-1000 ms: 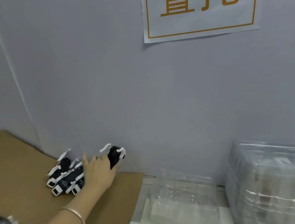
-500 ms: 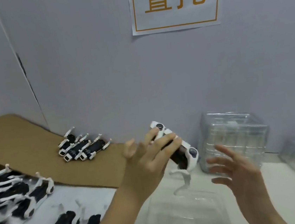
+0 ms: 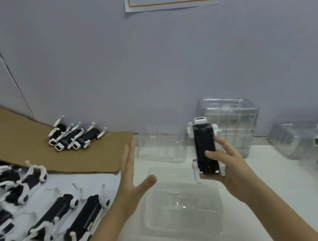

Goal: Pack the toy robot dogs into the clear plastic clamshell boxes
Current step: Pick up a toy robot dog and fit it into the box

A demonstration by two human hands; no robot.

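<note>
My right hand (image 3: 225,164) grips a black and white toy robot dog (image 3: 204,145), held upright above the far right corner of an open clear clamshell box (image 3: 181,203) that lies flat on the white table. My left hand (image 3: 131,175) hovers open, fingers straight, just left of that box and holds nothing. Several more toy dogs (image 3: 46,216) lie in rows at the lower left. Three others (image 3: 73,138) sit on the brown cardboard by the wall.
A stack of empty clear clamshells (image 3: 231,120) stands against the grey wall at the back right, and another clear box (image 3: 159,148) is behind the open one. Packed boxes with dogs (image 3: 315,144) lie at the right edge. The cardboard sheet (image 3: 17,136) covers the back left.
The toy dog went from my left hand to my right hand. My left hand let go and opened, moving left. The view tilted down and right, showing the open clamshell.
</note>
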